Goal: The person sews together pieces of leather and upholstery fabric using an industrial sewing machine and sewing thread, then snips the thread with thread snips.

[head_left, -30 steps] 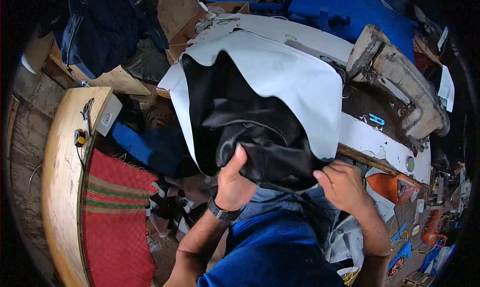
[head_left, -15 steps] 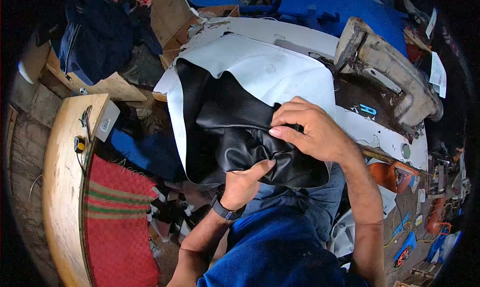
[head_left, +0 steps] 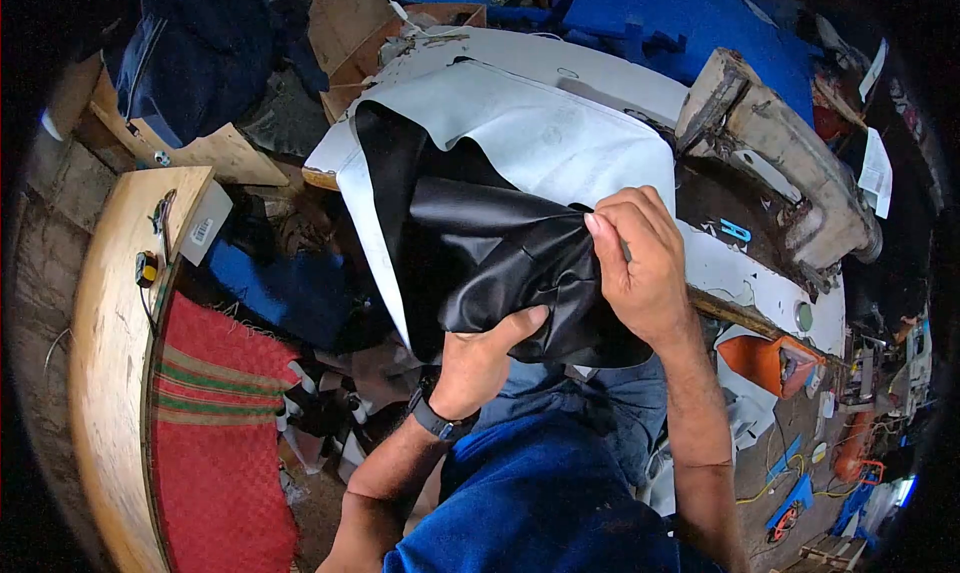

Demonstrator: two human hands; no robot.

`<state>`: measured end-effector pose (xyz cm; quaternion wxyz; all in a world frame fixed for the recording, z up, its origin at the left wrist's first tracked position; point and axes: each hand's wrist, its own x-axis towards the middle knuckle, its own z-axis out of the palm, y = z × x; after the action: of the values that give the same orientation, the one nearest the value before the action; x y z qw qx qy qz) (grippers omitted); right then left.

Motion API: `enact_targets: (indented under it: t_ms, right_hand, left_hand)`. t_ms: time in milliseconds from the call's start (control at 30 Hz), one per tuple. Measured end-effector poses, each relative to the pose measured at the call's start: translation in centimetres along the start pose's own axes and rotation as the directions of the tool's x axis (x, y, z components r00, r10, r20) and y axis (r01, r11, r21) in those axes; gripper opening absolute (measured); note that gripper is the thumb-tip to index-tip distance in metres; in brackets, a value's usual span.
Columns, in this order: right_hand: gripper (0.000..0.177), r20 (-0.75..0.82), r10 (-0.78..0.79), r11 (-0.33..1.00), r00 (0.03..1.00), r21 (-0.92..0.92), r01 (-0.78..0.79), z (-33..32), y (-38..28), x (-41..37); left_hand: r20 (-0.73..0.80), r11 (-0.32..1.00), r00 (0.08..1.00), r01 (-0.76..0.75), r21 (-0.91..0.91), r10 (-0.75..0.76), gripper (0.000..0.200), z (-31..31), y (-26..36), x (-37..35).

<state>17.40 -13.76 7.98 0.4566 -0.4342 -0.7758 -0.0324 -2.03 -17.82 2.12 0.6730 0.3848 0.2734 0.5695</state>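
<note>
A sheet of black leatherette (head_left: pixel 490 253) with a white backing (head_left: pixel 540 138) hangs off the near edge of the sewing table (head_left: pixel 760 273). My left hand (head_left: pixel 480 363) grips its bunched lower edge from below, thumb pressed on the black face. My right hand (head_left: pixel 640 263) pinches the crumpled black material on the right side, fingers curled over the fold. Both hands hold the same piece just above my lap. A dark watch (head_left: pixel 437 423) sits on my left wrist.
A worn sewing machine (head_left: pixel 790 163) stands at the table's right. A wooden bench (head_left: pixel 110 373) with a red striped cloth (head_left: pixel 215 443) lies to the left. Dark blue fabric (head_left: pixel 200 53), cardboard and blue sheets crowd the back. Orange tools and cables litter the floor at right.
My right hand moved from the lower right edge up onto the black material and now pinches its right fold. My left hand keeps its hold below, and the sheet bunched tighter.
</note>
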Motion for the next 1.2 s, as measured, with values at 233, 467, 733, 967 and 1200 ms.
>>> enact_targets:
  t_ms: [233,467,733,967,1200]
  right_hand:
    - [0.012,-0.027,0.044,0.997,0.999,0.066,-0.042,0.8,-0.3,-0.7]
    - [0.016,-0.020,0.064,0.992,0.998,0.108,-0.061,0.9,-0.7,-0.3]
    - [0.017,0.000,0.054,0.995,0.999,0.085,-0.054,0.6,-0.7,0.1]
    - [0.021,0.065,0.105,0.982,0.992,0.148,-0.113,0.3,-0.6,1.2]
    - [0.025,0.065,0.096,0.993,0.993,0.067,-0.100,0.3,-1.2,1.2]
  left_hand:
    - [0.114,0.965,0.990,0.105,-0.241,-0.079,0.061,0.6,0.6,0.2]
    - [0.153,0.850,0.980,0.187,-0.492,-0.127,0.063,-0.5,0.7,0.3]
    - [0.143,0.828,0.976,0.218,-0.517,-0.167,0.062,-0.8,0.3,0.4]
    - [0.273,0.633,0.949,0.309,-0.710,-0.157,0.059,-1.9,-2.1,0.8]
    - [0.310,0.575,0.926,0.377,-0.726,-0.215,0.060,-2.6,-2.6,0.7]
